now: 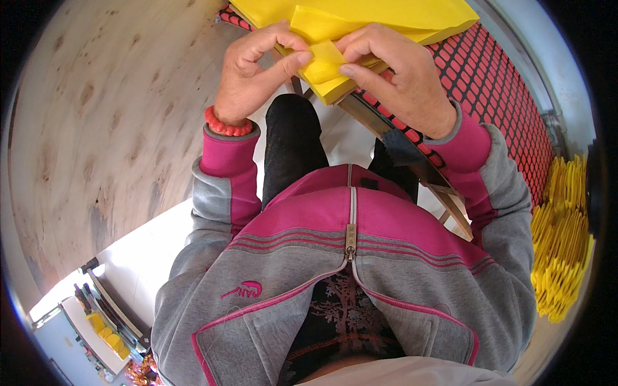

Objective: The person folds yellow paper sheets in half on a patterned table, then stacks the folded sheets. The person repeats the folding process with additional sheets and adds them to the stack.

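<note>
While my left hand (254, 74) pinches the left side of the folded yellow piece (326, 59) between thumb and forefinger, my right hand (405, 71) nips its right side, thumb towards me. The piece sits directly between my fingertips, touching both hands, its lower corner pointing towards my lap. Just beyond my knuckles, larger yellow sheets (412, 14) lie on the red-and-black patterned cloth (496, 90). Well apart, off to my right, is a bundle of yellow pieces (559, 257).
</note>
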Demonstrator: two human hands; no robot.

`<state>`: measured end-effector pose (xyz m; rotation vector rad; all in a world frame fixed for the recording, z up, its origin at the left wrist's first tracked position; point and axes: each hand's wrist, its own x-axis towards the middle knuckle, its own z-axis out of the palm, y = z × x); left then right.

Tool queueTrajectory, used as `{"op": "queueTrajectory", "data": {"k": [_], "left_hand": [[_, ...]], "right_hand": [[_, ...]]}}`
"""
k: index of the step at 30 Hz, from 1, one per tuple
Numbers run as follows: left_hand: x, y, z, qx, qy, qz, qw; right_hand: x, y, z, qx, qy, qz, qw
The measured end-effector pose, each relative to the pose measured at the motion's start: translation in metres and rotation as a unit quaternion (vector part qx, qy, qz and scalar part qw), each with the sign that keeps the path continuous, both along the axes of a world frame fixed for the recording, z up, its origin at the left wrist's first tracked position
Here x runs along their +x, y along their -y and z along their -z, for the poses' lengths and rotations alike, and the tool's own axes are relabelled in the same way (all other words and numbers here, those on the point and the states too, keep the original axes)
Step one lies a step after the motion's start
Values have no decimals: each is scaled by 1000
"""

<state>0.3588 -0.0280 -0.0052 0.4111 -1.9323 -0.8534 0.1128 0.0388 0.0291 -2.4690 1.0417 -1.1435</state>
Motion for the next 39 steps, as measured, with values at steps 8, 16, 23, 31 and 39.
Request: {"op": "queueTrajectory", "data": {"k": [8, 16, 23, 31, 39], "left_hand": [[-16, -10, 9, 120, -117, -53, 984], [-8, -9, 8, 95, -62, -28, 993], [-1, -4, 0, -39, -7, 8, 999], [-15, -10, 12, 107, -93, -55, 988], [-11, -9, 11, 103, -96, -29, 990]], "right_hand": [[1, 0, 7, -99, 26, 14, 995], [2, -4, 9, -59, 21, 13, 998], [3, -3, 10, -46, 39, 18, 998], [2, -1, 8, -94, 45, 25, 994], [2, -4, 8, -80, 14, 17, 997]]}}
